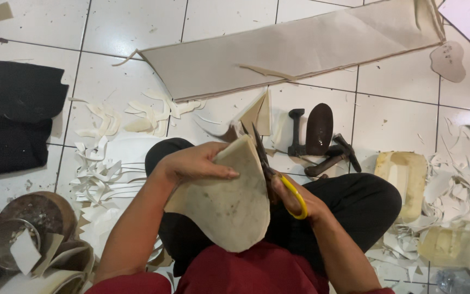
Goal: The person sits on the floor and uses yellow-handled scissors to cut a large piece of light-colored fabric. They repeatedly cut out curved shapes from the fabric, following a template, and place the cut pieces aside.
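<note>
While person sat on tiled floor (pixel 398 114), left hand (pixel 194 162) pinched pale sole-shaped sheet (pixel 232 201) over lap, grip closed on its top edge. Right hand (pixel 295 198) w/ grip closed thru yellow handles of scissors (pixel 270 169), blades at sheet's rt edge. Hammer (pixel 330 158), offcuts (pixel 110 169) nearby.

Head-worn view — steep downward, close over lap

Hammer (pixel 330 155), black cloth (pixel 14 117), paper scraps (pixel 104 169)

Scissors (pixel 267 163) at pale sheet (pixel 232 207)
</note>
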